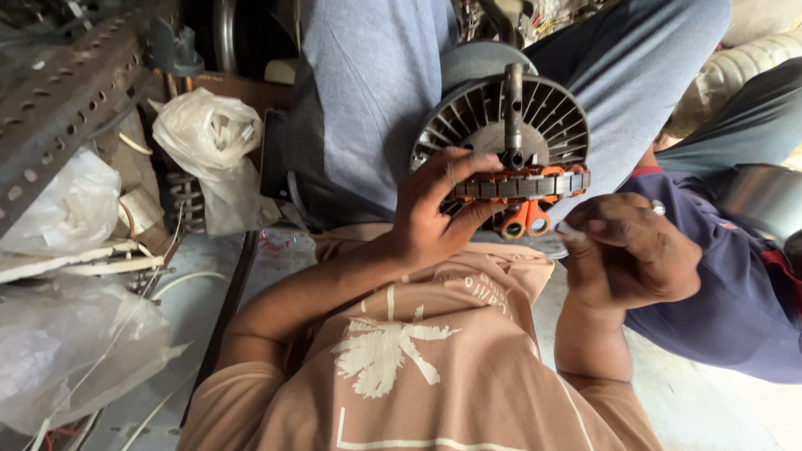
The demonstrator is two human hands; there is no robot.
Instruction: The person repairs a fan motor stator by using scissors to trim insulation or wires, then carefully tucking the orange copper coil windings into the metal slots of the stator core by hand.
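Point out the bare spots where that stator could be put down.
Bare grey floor shows between the plastic bags and the left arm, and a pale patch lies beside the right elbow. It is crowded around the left hand, stator, right hand and slotted metal disc.

Left hand (434, 213) grips the stator (522, 184); right hand (631, 250) pinches beside it.

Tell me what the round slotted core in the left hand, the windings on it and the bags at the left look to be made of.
The core in the left hand looks like stacked dull grey steel: thin layers show along its edge. The windings look like enamelled copper, glossy orange-brown. The shaft seems bare grey metal. The bags look like thin, crinkled, translucent white plastic film.
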